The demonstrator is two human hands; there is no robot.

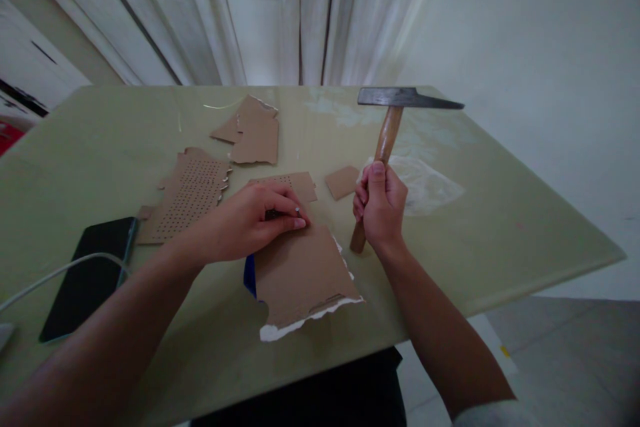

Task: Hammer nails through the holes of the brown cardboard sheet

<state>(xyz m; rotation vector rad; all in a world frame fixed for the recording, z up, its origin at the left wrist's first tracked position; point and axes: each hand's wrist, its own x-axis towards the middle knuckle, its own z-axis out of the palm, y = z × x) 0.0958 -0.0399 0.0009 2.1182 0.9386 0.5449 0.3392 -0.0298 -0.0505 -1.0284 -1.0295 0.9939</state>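
Note:
My right hand (383, 203) is wrapped round the wooden handle of a hammer (389, 133), held upright. Its dark metal head has a blunt face on the left and a thin tapered end on the right. Between the thumb and fingers of my left hand (255, 220) a small nail (298, 211) is pinched, its head showing above the thumb. That hand rests on a piece of cardboard (305, 273) with torn white edges. A blue object (250, 275) shows under the cardboard's left side. Where the nail's tip meets the cardboard is hidden.
Cardboard punched with rows of holes (190, 193) lies left on the pale green table (500, 227). Torn cardboard pieces (257, 137) lie farther back, and a small piece (343, 182) sits near the hammer. A clear plastic bag (425, 187), a phone (90, 273) and a white cable (65, 267) are also there.

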